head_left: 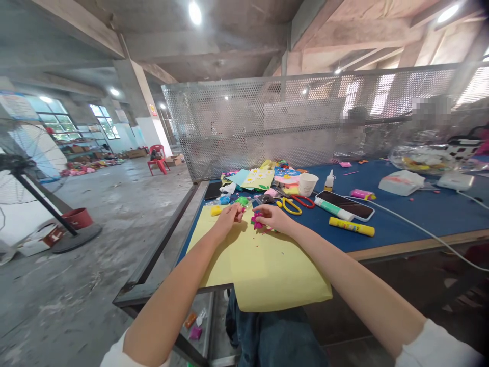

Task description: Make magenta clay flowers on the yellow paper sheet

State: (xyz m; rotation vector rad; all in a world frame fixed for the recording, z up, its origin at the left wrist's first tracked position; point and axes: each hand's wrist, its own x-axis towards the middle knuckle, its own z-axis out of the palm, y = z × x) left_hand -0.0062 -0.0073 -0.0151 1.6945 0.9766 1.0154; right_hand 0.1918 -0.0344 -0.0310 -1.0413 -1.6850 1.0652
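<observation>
My right hand (274,216) is closed, its fingertips on a small magenta flower-shaped piece (256,221) with a little green at its edge. To its left, my left hand (229,215) pinches a tiny pink bit (243,209), too small to name. Both hands are over a pale yellow sheet (267,270) that hangs past the table's front edge. A yellow lump (216,210) lies left of my left hand, and a green lump (242,201) sits just beyond it. Small crumbs are scattered on the sheet.
Yellow-handled scissors (291,206), red-handled scissors (303,201) and a paper cup (307,184) stand beyond my right hand. Farther right lie a phone (357,204), a green-white tube (333,209) and a yellow glue stick (351,227). Decorated papers (257,178) lie behind. A perforated metal screen (244,127) borders the table.
</observation>
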